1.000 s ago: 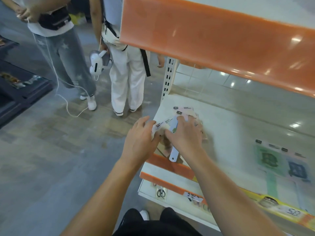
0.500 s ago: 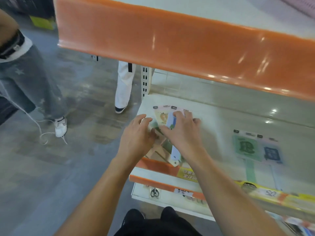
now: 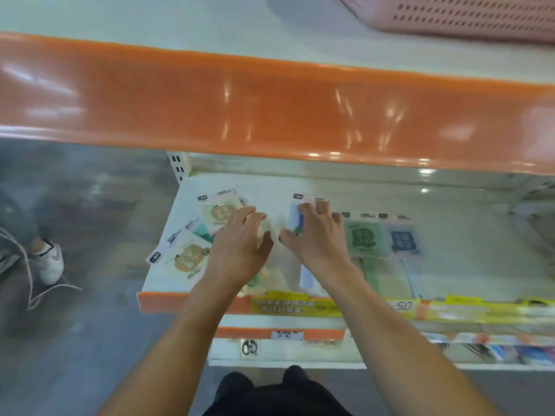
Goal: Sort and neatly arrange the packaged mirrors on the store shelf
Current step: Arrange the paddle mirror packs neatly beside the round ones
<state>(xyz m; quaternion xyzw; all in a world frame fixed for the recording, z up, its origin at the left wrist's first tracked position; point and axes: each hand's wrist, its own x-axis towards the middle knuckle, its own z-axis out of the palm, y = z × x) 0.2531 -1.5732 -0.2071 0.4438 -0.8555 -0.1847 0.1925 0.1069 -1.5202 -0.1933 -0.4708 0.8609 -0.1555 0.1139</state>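
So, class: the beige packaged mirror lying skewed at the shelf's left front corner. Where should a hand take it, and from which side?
Judging by its pose, take the beige packaged mirror at its wide square head, from the open aisle side on the left. It lies flat and tilted on the shelf, its head bare, while its handle end runs under the left hand. A thumb-over, fingers-under pinch should lift it.

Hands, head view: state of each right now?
Left hand: open, fingers spread over the beige mirror packs, holding nothing.
Right hand: gripping the blue packaged mirror.

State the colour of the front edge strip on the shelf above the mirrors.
Orange, glossy: the upper shelf's edge strip, clear in the head view.
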